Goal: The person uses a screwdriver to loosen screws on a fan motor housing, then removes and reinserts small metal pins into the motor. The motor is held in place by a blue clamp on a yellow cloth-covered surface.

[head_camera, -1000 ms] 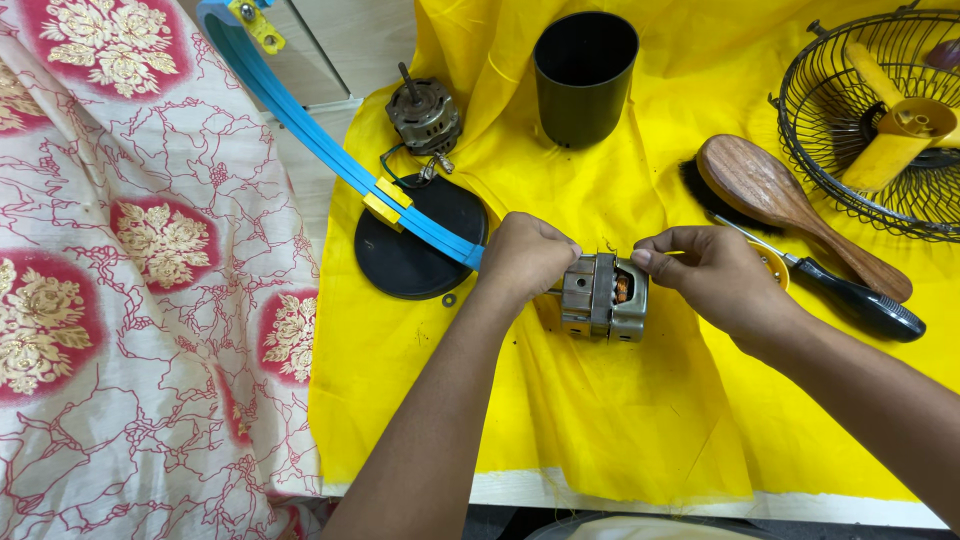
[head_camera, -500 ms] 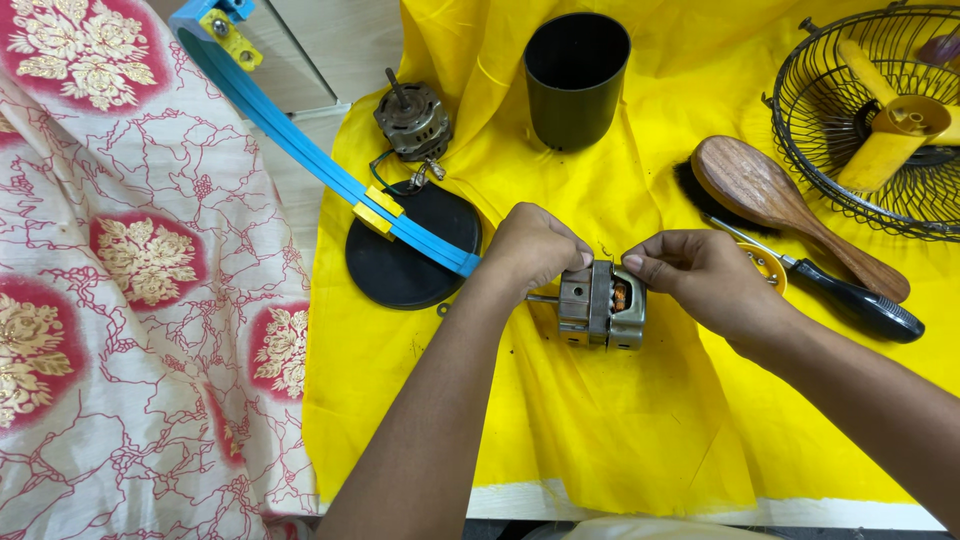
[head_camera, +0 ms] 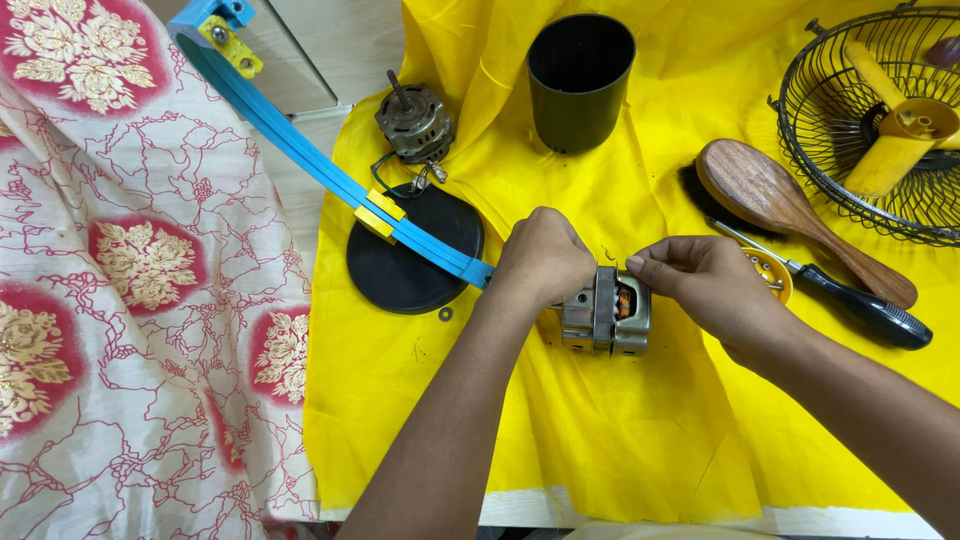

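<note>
1. Yellow cloth covers the work surface, with a red-and-white floral fabric lying to its left.
2. At the cloth's middle sits a small grey motor with copper windings showing; both hands close on it.
3. Left hand is curled over the motor's left end, gripping it; right hand pinches its right end with fingertips.
4. Compared with a second ago, the motor and both hands have barely shifted; the grip looks unchanged, so the work on the motor is holding steady.
5. Just left lie a black disc and a blue strip crossing it, with a second motor above.
6. Farther out: a black cup, wooden brush, screwdriver, and a wire fan guard.
</note>
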